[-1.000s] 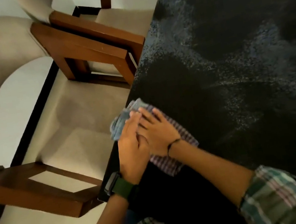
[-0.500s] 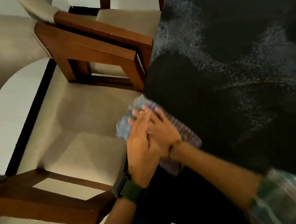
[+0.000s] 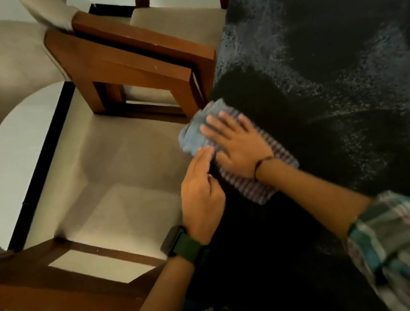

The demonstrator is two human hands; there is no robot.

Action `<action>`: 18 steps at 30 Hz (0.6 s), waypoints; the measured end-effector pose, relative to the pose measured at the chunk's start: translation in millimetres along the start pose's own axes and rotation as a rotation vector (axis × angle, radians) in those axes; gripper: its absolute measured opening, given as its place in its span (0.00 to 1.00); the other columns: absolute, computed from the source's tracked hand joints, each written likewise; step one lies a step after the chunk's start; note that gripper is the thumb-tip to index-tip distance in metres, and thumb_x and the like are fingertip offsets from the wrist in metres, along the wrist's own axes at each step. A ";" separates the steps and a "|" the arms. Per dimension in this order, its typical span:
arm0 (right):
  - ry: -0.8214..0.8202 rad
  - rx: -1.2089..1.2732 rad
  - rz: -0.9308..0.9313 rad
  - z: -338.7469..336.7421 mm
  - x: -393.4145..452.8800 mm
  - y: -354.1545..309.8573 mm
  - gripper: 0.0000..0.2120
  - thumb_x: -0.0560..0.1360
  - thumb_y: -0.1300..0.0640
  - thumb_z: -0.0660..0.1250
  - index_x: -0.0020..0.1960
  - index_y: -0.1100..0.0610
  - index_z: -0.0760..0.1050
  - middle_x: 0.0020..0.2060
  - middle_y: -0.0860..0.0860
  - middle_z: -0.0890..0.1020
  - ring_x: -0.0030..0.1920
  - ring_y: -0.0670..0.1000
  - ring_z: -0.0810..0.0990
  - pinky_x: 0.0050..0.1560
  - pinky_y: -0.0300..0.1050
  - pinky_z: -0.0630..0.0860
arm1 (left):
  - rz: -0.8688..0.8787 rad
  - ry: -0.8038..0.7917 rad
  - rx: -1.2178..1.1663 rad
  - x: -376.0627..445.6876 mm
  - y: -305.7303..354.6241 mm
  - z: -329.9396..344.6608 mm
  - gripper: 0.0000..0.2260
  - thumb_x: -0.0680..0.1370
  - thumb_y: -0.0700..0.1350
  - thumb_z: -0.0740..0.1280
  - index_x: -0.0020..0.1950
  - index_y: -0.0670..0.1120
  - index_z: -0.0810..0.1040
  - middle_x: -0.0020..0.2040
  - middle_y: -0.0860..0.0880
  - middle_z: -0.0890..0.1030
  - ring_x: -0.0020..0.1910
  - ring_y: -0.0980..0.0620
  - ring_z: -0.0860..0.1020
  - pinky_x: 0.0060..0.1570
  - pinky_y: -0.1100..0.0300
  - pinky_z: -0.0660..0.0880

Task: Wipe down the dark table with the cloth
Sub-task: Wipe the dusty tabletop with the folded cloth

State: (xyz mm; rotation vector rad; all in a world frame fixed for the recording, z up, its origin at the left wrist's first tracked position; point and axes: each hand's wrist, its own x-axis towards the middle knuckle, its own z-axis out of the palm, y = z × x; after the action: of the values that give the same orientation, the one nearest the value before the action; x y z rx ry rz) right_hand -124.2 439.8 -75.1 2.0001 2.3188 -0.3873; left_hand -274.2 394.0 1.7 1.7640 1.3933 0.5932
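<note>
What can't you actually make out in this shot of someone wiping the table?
Head view only:
- The cloth: its middle is hidden under the right hand.
- The dark table: its far and right sides are cut off by the frame.
- The left hand: motion blur hides whether its fingertips touch the cloth.
- The watch: its face is turned away.

One head-worn view looks steeply down, close above the table (image 3: 321,83) edge, with a chair (image 3: 123,152) left of it.
</note>
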 end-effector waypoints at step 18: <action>0.014 0.074 0.379 59.5 -213.2 -40.4 0.35 0.72 0.45 0.54 0.77 0.47 0.49 0.76 0.50 0.56 0.75 0.56 0.52 0.72 0.58 0.45 | 0.063 -0.231 0.055 1.8 -6.3 26.9 0.20 0.75 0.34 0.60 0.66 0.44 0.68 0.65 0.47 0.72 0.64 0.52 0.70 0.66 0.60 0.64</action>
State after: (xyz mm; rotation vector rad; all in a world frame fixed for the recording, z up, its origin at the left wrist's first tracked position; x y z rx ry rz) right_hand -137.0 215.3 -83.1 2.4142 1.8931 -0.4376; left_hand -256.8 388.3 -19.0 1.8614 1.2092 0.3728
